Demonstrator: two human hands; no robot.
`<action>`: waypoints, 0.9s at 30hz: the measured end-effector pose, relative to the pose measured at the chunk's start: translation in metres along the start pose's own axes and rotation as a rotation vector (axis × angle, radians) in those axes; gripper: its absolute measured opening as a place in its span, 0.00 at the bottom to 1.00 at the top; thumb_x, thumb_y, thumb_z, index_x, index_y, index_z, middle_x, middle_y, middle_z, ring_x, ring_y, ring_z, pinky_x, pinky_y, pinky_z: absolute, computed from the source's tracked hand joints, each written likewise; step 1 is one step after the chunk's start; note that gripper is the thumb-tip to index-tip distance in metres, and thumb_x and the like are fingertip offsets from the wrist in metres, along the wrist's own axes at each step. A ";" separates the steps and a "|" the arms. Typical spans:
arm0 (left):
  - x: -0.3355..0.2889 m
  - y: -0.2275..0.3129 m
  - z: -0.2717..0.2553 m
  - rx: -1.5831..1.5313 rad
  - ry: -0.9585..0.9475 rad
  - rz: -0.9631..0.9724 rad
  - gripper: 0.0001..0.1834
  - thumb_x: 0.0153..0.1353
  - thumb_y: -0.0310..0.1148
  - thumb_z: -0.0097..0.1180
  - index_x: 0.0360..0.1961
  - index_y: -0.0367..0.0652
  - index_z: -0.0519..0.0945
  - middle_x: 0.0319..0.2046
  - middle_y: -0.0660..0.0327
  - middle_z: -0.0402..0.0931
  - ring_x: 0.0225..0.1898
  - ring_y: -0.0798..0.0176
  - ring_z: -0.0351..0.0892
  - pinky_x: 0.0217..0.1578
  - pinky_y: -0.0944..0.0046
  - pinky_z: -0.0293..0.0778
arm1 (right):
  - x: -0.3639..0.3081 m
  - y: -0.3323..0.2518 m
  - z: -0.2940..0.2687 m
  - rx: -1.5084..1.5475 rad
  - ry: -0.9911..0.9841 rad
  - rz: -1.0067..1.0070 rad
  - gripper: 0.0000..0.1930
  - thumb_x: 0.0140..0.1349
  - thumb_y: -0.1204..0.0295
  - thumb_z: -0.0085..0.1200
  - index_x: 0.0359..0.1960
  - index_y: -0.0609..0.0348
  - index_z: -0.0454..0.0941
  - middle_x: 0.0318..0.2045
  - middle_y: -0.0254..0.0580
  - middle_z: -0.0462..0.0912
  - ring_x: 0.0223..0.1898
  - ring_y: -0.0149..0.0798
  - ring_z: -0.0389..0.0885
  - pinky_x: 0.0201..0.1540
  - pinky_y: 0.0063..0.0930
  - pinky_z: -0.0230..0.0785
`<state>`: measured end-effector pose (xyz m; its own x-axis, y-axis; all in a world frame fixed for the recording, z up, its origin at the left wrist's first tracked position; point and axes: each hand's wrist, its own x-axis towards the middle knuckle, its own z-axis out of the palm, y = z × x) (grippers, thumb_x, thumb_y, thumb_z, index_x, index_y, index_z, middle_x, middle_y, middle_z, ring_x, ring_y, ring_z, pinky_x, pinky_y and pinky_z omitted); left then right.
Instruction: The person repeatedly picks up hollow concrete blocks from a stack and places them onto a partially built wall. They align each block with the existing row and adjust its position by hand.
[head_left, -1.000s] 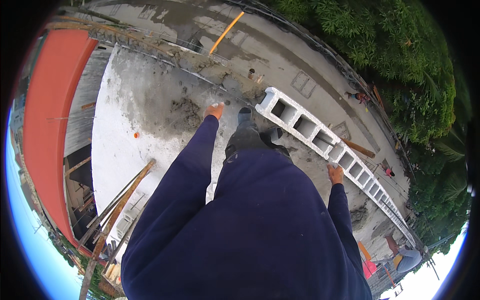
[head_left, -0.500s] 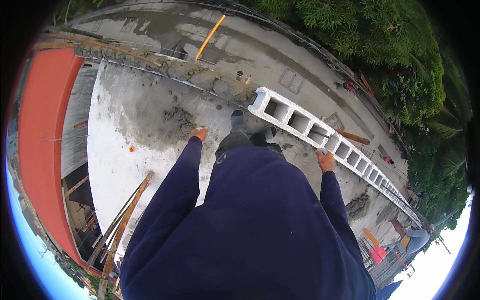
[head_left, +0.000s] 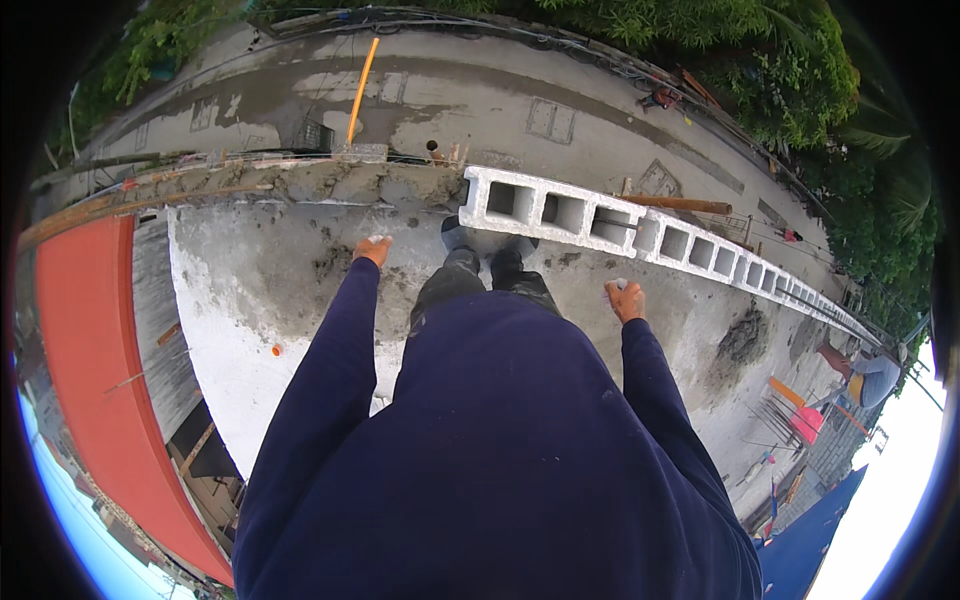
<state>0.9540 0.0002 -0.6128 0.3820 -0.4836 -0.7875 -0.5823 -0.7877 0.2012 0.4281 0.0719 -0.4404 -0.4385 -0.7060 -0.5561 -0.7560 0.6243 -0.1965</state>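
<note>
My left hand (head_left: 372, 250) hangs over the grey cement-stained slab, its fingers curled together, with a pale patch at the fingertips. My right hand (head_left: 626, 300) is also closed, just on my side of a row of hollow concrete blocks (head_left: 590, 240) and apart from it. Something whitish shows at its fingers too; whether either hand holds anything is too small to tell. The block row starts in front of my boots (head_left: 490, 245) and runs off to the right. Left of its end, a bed of wet mortar (head_left: 400, 185) lies along the same edge.
Beyond the blocks lies a lower paved street (head_left: 480, 90). An orange pole (head_left: 363, 90) rises past the mortar edge. A mortar heap (head_left: 743, 337) sits at right, near another person (head_left: 872, 380) bending down. A red roof (head_left: 90, 350) stands at left.
My view has turned, and I stand closer to the blocks. My right hand has come away from beside the block row. Both hands remain closed.
</note>
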 end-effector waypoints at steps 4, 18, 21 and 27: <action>-0.007 0.010 0.015 -0.085 -0.055 0.088 0.29 0.56 0.50 0.53 0.52 0.40 0.74 0.50 0.54 0.74 0.45 0.57 0.78 0.45 0.62 0.73 | -0.013 0.011 -0.022 -0.022 0.016 -0.039 0.17 0.50 0.59 0.54 0.28 0.62 0.82 0.24 0.52 0.82 0.29 0.50 0.82 0.36 0.38 0.72; -0.027 -0.020 0.061 -0.294 -0.181 0.120 0.30 0.55 0.53 0.54 0.49 0.39 0.76 0.49 0.50 0.74 0.53 0.51 0.71 0.54 0.58 0.66 | 0.015 -0.022 -0.051 -0.189 0.314 -0.060 0.22 0.48 0.58 0.56 0.31 0.70 0.78 0.28 0.67 0.78 0.35 0.61 0.79 0.40 0.47 0.71; -0.010 -0.022 0.069 -0.310 -0.232 0.169 0.30 0.55 0.52 0.54 0.51 0.39 0.75 0.49 0.50 0.74 0.53 0.52 0.72 0.53 0.59 0.66 | 0.022 -0.030 -0.051 -0.036 0.407 -0.042 0.19 0.52 0.60 0.53 0.33 0.66 0.79 0.30 0.64 0.79 0.37 0.60 0.79 0.42 0.44 0.70; -0.021 0.045 0.059 -0.338 -0.223 0.365 0.31 0.56 0.50 0.55 0.54 0.38 0.72 0.50 0.51 0.74 0.53 0.54 0.72 0.53 0.61 0.65 | 0.052 -0.010 -0.041 0.091 0.460 0.088 0.16 0.54 0.62 0.52 0.37 0.63 0.79 0.31 0.60 0.80 0.37 0.59 0.79 0.41 0.44 0.70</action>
<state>0.8772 -0.0024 -0.6213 0.0153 -0.6846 -0.7287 -0.3711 -0.6806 0.6317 0.3931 0.0155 -0.4342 -0.6839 -0.7111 -0.1629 -0.6699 0.7006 -0.2458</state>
